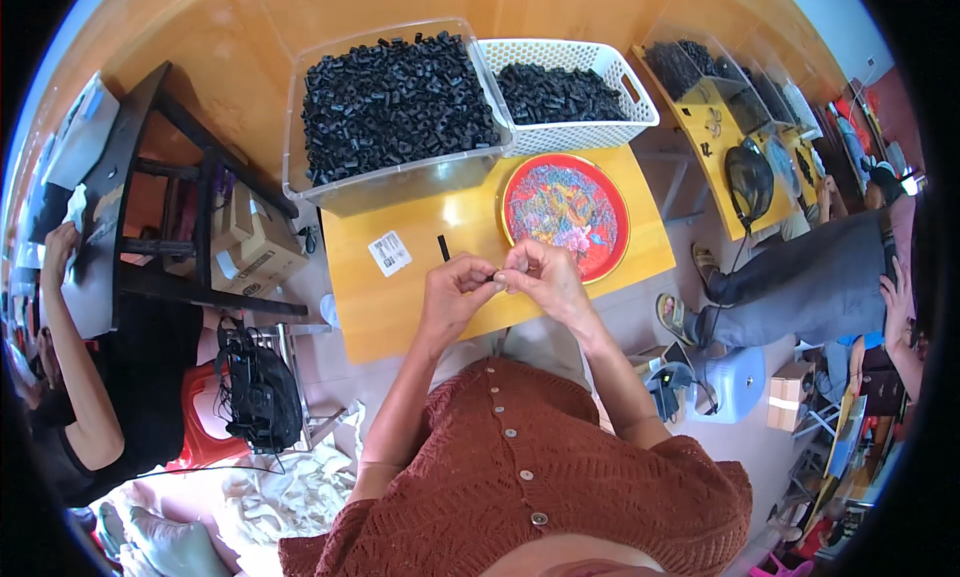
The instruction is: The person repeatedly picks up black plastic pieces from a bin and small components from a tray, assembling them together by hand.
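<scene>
My left hand (pixel 456 293) and my right hand (pixel 544 281) meet above the front of the yellow table (pixel 400 317). Both are closed in a pinch, fingertips almost touching. Between them shows a bit of a small black piece (pixel 491 278), mostly covered by the fingers, so its shape is unclear. A short black strip (pixel 443 247) sticks out just beyond my left hand; whether it touches the hand I cannot tell. Right beside my right hand is a round red tray (pixel 512 182) with a gold rim and a flower pattern, small grey bits scattered over it.
Behind stand a clear plastic bin (pixel 400 182) and a white perforated basket (pixel 580 135), both full of black parts. A white label (pixel 390 253) lies on the table's left. People sit or stand at both sides; a black fan (pixel 750 177) is at the right-hand table.
</scene>
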A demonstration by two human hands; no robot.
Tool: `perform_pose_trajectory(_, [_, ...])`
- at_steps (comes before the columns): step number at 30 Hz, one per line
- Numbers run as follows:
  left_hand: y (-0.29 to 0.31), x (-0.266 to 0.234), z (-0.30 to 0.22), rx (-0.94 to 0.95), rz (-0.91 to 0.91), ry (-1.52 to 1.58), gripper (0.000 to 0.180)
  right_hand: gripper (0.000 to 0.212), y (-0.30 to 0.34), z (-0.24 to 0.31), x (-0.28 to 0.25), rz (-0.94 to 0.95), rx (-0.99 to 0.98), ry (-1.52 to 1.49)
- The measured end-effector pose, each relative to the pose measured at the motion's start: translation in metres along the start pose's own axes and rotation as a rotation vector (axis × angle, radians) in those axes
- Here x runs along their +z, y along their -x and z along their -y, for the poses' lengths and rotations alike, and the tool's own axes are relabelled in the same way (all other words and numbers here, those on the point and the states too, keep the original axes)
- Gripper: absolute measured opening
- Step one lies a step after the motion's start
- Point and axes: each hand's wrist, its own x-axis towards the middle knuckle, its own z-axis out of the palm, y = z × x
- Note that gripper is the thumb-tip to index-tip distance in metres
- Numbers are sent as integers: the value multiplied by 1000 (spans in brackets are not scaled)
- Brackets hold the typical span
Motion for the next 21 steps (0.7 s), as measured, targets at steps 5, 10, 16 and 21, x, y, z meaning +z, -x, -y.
perform_pose_trajectory(5, [3,-10,6,-37,-12,107,14,15,4,0,21,-202,-347,234])
perform_pose_trajectory(10, [2,-18,9,-65,-51,101,15,11,0,-4,26,-182,-494,353])
perform_pose_trajectory(16, [-1,-38,33,-54,-147,70,16,8,-34,33,-5,-220,-567,508])
perform_pose_trajectory(21, [2,-48,50,-87,-168,30,17,7,-107,72,-46,-335,-589,712])
